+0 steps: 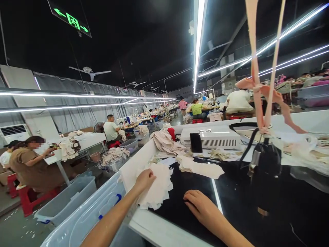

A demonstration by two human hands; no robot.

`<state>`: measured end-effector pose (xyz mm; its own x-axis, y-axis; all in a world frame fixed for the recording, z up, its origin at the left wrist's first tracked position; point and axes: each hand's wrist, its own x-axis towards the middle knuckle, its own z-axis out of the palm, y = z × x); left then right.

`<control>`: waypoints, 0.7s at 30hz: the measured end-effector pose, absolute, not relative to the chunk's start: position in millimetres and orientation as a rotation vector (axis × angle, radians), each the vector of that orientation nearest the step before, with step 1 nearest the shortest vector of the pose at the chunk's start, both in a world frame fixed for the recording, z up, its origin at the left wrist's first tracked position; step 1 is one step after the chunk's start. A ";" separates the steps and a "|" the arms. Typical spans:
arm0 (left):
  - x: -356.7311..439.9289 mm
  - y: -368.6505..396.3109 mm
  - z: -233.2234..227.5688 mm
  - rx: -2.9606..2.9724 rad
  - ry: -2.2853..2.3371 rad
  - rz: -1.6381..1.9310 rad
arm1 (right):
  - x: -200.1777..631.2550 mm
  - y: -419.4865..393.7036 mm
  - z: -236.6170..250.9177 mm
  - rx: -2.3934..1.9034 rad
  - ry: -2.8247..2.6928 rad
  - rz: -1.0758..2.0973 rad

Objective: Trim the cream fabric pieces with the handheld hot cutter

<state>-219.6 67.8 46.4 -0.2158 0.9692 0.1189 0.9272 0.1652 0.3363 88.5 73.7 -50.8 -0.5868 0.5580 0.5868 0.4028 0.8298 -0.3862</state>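
Head view: my left hand [144,179] hides the edge of the fabric stack [156,187] its grip is clamped on; how many pieces it holds I cannot tell. My right hand [199,206] lies flat, fingers together, holding nothing, on the dark surface [239,195], near the stack. One phone [196,142] stands beyond.

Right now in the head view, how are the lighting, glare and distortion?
Head view: ceiling light strips blow out to white; their glare streaks the black table. Wide-angle lens bends the edges. Left hand on the fabric pieces and right hand are sharp; one face is blurred out.
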 end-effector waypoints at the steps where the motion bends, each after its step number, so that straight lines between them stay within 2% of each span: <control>1: -219.5 68.4 43.1 1.858 2.325 0.526 | 88.2 74.8 -52.0 -0.696 -2.271 0.273; 10: -225.5 83.0 34.1 1.712 2.466 0.757 | 87.4 80.3 -59.1 -0.681 -2.259 0.282; 21: -224.3 89.1 42.4 1.673 2.193 1.118 | 94.1 79.6 -59.3 -0.696 -2.227 0.421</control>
<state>-224.3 89.1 42.4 -0.3590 0.8844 0.2982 0.7607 0.0922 0.6425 94.1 79.6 -59.3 -0.5697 0.5974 0.5645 0.3502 0.7978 -0.4908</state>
